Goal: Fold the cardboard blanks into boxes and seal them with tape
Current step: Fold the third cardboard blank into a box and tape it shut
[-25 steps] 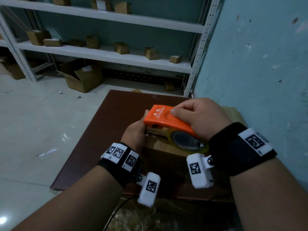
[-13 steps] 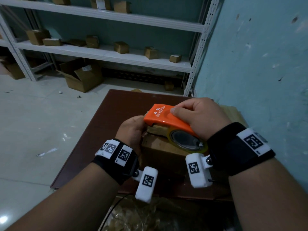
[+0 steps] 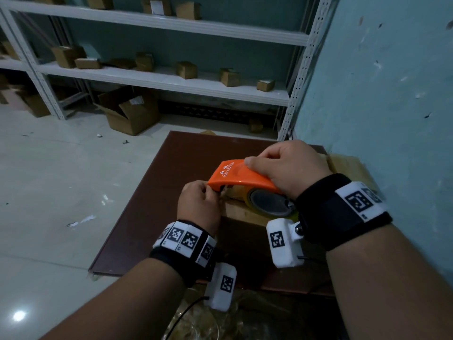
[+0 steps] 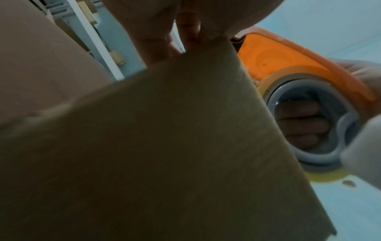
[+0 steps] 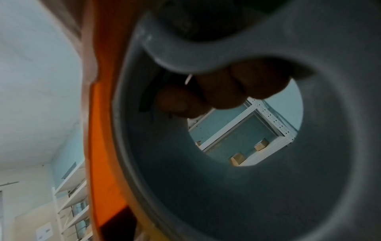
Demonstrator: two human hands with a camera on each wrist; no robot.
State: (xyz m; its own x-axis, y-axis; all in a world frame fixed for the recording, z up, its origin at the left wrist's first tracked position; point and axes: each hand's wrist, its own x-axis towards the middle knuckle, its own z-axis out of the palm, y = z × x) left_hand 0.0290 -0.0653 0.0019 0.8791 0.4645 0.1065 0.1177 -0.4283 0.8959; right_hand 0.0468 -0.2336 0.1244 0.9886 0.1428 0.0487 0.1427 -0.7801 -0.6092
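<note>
the right hand grips the orange tape dispenser on the box, nose toward the left hand. the left fingers pinch at that nose, probably the tape end, so the pull likely runs toward the person.

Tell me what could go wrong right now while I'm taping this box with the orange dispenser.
1. Your left hand is pinching right at the front edge of the orange dispenser, where the cutter probably sits, so it could nick a fingertip.
2. Your right hand grips the dispenser, so nothing presses the cardboard box down; it may slide on the brown board.
3. The tape could go on crooked.
</note>
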